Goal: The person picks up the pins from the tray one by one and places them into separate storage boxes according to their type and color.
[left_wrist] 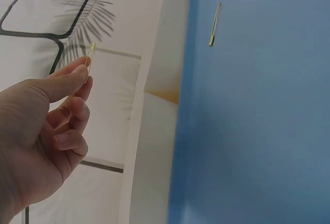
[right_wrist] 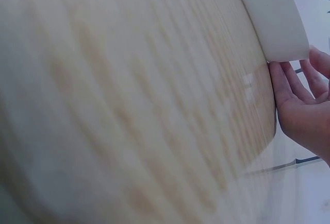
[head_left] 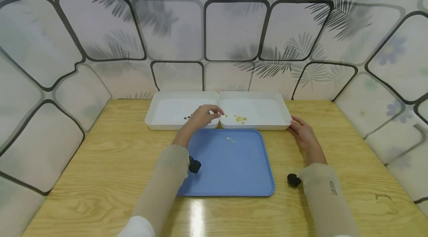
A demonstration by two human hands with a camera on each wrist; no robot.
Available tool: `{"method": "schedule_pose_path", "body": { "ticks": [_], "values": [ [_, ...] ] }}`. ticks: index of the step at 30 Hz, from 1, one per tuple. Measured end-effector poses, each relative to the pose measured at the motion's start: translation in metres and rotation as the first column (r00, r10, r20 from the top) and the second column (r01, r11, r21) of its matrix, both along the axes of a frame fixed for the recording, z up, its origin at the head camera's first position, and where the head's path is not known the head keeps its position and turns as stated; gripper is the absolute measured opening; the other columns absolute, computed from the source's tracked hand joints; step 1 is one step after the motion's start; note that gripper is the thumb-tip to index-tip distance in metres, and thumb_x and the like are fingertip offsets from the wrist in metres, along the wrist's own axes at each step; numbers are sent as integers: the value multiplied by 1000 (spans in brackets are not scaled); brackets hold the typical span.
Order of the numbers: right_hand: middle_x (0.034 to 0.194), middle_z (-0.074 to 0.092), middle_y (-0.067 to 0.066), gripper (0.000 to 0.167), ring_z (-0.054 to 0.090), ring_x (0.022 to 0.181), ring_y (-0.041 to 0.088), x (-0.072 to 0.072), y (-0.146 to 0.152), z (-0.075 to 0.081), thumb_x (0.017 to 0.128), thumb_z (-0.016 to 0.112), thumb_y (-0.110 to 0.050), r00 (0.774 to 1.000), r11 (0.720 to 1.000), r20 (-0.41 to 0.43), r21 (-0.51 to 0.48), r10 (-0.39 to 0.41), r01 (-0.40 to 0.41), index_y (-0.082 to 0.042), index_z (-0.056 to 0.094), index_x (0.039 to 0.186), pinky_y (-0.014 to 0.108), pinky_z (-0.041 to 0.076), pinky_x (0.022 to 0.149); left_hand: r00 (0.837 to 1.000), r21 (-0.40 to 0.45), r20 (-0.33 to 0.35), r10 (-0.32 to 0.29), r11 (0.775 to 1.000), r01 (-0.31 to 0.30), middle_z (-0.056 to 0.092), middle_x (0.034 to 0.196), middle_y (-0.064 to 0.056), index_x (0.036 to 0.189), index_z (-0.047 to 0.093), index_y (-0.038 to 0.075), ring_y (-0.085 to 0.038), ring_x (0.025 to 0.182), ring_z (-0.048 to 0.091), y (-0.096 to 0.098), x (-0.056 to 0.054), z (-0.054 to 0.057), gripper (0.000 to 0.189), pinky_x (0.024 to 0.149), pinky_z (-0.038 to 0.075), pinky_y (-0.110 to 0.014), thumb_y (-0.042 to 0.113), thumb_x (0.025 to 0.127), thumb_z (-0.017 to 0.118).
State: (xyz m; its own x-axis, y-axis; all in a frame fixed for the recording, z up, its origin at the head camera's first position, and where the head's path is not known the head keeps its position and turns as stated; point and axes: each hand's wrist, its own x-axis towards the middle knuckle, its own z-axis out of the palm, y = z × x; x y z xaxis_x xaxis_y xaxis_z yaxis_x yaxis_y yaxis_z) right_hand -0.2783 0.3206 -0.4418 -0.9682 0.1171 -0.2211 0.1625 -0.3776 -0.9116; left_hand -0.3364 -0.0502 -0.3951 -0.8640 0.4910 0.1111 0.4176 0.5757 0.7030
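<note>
Between thumb and forefinger, my left hand [head_left: 203,115] pinches a gold safety pin [left_wrist: 89,62]. In the head view that hand is above the inner walls where the two white trays meet. A small heap of gold safety pins [head_left: 240,119] lies in the right white tray [head_left: 264,107]. My right hand [head_left: 303,133] grips this tray's near right corner, thumb at the rim and fingers against the lower side. Another gold safety pin [left_wrist: 214,26] lies on the blue tray [head_left: 234,170]. Dark pins [head_left: 188,117] in the left white tray [head_left: 170,105] are partly hidden behind my left hand.
The white trays stand side by side against the patterned wall covering [head_left: 234,32]. In front of them, the blue tray rests on the wooden table [head_left: 110,162]. My left forearm passes over the blue tray's left side.
</note>
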Motion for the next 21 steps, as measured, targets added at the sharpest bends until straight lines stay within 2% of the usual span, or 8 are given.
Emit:
{"method": "schedule_pose_path", "body": {
  "ticks": [6, 13, 17, 21],
  "values": [
    [115, 48, 4, 59, 54, 100, 10, -1, 0, 0, 94, 48, -2, 1000, 1000, 12, 1, -15, 15, 0, 18, 145, 27, 31, 100, 1000, -14, -7, -12, 1000, 12, 59, 103, -6, 107, 66, 13, -25, 76, 59, 19, -17, 2, 18, 61, 47, -27, 18, 94, 55],
    [107, 51, 1, 58, 55, 95, 8, -2, 0, 0, 94, 48, -2, 1000, 1000, 6, 27, -16, 16, 0, 20, 144, 28, 31, 100, 999, 52, 35, 6, 999, -8, 59, 103, -9, 108, 66, 9, -31, 85, 60, 45, -30, 2, 19, 65, 49, -30, 17, 94, 55],
    [104, 52, -1, 56, 57, 91, 7, -2, 0, -1, 94, 48, -2, 1000, 1000, -2, 28, -12, 12, 0, 21, 144, 28, 31, 100, 999, 29, 43, 25, 999, -26, 60, 104, -7, 108, 66, 11, -27, 79, 61, 59, -38, -6, 19, 60, 46, -28, 18, 94, 54],
    [98, 56, -3, 57, 58, 89, 7, 0, 0, -2, 94, 48, -2, 1000, 1000, -9, 10, -12, 12, 1, 21, 144, 28, 30, 100, 999, -46, 15, 45, 998, -45, 61, 102, -3, 105, 67, 15, -18, 78, 57, 72, -43, -16, 17, 61, 42, -27, 19, 94, 55]
  ]
}}
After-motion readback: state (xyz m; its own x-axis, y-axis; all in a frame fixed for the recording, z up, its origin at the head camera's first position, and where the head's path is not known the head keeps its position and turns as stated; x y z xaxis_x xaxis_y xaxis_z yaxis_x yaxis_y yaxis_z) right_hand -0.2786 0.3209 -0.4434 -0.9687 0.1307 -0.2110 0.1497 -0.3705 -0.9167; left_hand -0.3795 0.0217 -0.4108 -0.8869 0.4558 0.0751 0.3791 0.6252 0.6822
